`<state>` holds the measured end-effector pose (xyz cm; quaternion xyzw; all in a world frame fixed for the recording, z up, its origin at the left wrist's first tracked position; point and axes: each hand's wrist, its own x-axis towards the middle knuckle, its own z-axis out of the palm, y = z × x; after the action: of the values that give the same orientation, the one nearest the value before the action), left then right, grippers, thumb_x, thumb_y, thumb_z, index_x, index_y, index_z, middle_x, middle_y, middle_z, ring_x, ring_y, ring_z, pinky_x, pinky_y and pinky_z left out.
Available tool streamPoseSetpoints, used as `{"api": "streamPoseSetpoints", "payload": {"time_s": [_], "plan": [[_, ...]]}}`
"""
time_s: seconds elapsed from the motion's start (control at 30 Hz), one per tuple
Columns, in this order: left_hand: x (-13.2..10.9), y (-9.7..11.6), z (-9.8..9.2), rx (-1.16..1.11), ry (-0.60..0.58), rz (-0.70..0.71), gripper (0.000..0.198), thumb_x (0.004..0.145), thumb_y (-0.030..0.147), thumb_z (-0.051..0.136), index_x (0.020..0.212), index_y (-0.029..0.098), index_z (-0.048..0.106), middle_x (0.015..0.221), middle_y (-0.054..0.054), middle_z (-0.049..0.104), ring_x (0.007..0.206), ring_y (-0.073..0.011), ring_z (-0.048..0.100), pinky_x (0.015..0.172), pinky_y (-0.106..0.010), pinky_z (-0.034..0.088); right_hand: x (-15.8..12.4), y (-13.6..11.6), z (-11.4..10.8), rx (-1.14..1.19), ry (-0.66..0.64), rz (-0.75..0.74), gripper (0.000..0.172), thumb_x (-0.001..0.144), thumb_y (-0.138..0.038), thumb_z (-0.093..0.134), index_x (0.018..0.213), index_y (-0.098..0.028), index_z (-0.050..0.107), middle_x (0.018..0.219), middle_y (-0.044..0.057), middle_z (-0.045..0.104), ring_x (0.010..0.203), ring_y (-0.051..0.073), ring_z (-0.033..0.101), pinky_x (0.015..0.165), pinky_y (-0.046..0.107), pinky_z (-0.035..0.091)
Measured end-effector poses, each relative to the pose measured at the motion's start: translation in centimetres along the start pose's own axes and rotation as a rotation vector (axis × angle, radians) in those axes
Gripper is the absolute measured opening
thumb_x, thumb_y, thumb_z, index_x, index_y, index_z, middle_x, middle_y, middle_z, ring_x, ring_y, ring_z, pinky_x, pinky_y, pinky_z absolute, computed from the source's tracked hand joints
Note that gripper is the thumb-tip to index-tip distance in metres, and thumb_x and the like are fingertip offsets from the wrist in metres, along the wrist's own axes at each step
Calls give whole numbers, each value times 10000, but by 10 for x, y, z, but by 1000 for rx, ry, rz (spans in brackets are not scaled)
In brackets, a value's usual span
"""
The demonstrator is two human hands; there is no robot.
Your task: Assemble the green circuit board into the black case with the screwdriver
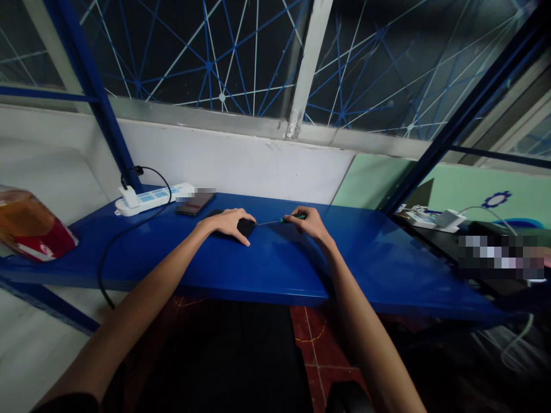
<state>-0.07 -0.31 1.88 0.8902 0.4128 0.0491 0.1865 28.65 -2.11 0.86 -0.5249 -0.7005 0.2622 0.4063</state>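
Note:
My left hand [231, 222] lies over a small black box-like object [246, 227] on the blue table, thumb on the near side and fingers on the far side. Much of that object is hidden under the palm, so its exact kind does not show. In my right hand [307, 221] is a screwdriver [282, 220] with a green and black handle. Its thin metal shaft points left and its tip is at the right end of the black object. Whether the tip touches a screw there is too small to tell.
A white power strip [148, 199] with a plug and black cable lies at the back left, beside a dark phone [196, 203]. A red and orange package [37, 226] stands at the far left. Blue shelf posts rise at both sides of the blue table [267, 269].

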Motion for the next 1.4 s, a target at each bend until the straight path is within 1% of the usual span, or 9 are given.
{"api": "streamPoseSetpoints", "payload": {"time_s": [0.13,0.33,0.57,0.63,0.73,0.87,1.03,1.2,1.4], "plan": [[1,-2,1,-9,21,-13,837,548,666,747,1302,355,561,1303,-104,519,1167,-381,458,964,-511,361,1,2,-1,7,-42,11,324,697,-480,722,724,-185,590,447,-25,563,388,118,496,421,241,393],[2,-2,1,1,14,-4,833,570,672,735,1314,349,547,1313,-113,514,1184,-389,451,964,-525,359,1,2,3,9,-103,28,298,696,-432,729,796,-190,587,464,-24,587,390,140,545,422,251,421],[1,-1,-1,-31,0,-16,841,567,668,741,1319,344,549,1357,-122,499,1216,-407,444,965,-546,361,2,1,1,67,-64,23,278,682,-388,738,789,-183,582,475,-22,581,411,141,551,409,248,418],[0,0,-1,-64,9,-13,789,620,655,715,1329,358,538,1385,-106,499,1247,-400,435,970,-534,368,1,-1,0,91,-68,25,273,678,-377,743,779,-182,582,471,-22,577,409,140,549,409,247,415],[0,0,-1,-175,69,53,632,720,589,672,1294,341,576,1360,-79,549,1230,-335,492,964,-460,403,0,-4,-1,152,-67,29,267,682,-371,743,770,-181,577,466,-25,576,398,130,534,406,243,409],[4,-1,2,-246,182,128,406,766,505,661,1089,264,713,1212,-89,657,1105,-274,594,901,-380,451,-2,-10,-3,228,-44,38,288,666,-377,756,775,-178,578,480,-27,580,404,125,539,399,232,402],[12,-8,8,-233,244,160,344,783,447,659,1010,200,738,1123,-107,696,1030,-257,627,867,-350,464,-3,-13,-3,262,-33,53,300,648,-380,766,761,-181,572,472,-30,571,404,123,535,402,233,399],[16,-11,13,-233,284,231,240,799,382,652,915,196,749,1039,-84,723,962,-218,648,863,-322,460,-2,-12,-2,261,-43,52,293,646,-377,771,755,-184,579,481,-26,581,412,128,544,414,241,405],[18,-11,15,-232,322,223,220,800,369,644,865,189,752,1000,-84,731,934,-208,657,836,-300,465,-3,-13,-2,259,-42,39,285,654,-374,765,753,-181,581,469,-29,573,405,125,536,412,242,397]]}}
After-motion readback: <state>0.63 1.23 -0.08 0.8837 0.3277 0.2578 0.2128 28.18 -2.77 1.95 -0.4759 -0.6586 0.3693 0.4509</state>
